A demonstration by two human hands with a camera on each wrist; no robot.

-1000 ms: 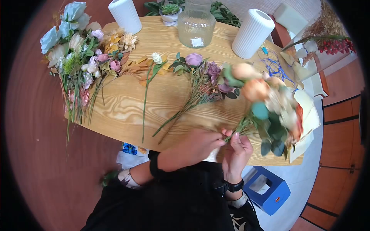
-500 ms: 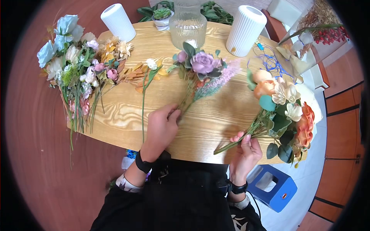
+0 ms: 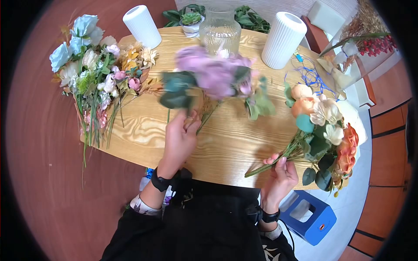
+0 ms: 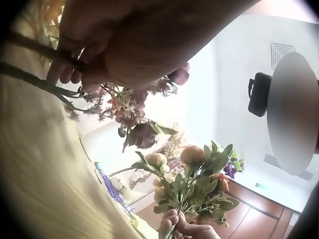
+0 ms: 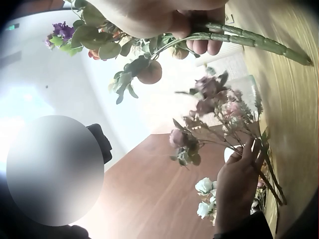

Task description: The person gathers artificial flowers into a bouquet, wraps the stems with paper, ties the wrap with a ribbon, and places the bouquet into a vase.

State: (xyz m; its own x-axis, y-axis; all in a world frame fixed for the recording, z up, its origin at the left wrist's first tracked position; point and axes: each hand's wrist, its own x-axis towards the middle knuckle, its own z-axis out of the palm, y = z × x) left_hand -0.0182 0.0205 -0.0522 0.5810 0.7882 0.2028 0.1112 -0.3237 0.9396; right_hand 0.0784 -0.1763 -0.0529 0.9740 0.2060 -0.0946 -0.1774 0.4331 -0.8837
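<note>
Purple flowers (image 3: 215,77) (hands (image 3: 179,138) (image 3: 282,177) well apart)

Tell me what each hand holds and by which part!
Left hand: purple flowers, by their stems. Right hand: orange and cream flowers, by their green stems.

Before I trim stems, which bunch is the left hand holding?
The purple bunch; the right hand holds the orange bunch; the blue-topped pile lies unheld.

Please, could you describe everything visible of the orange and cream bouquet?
The bouquet has peach and orange rounded blooms, open cream flowers and green leaves; it looks artificial, perhaps fabric and plastic. The right hand pinches its green stems. It slants across the head view, stem ends lower left, flowers toward the right, over the table's right side. Whether it touches the table is unclear.
</note>
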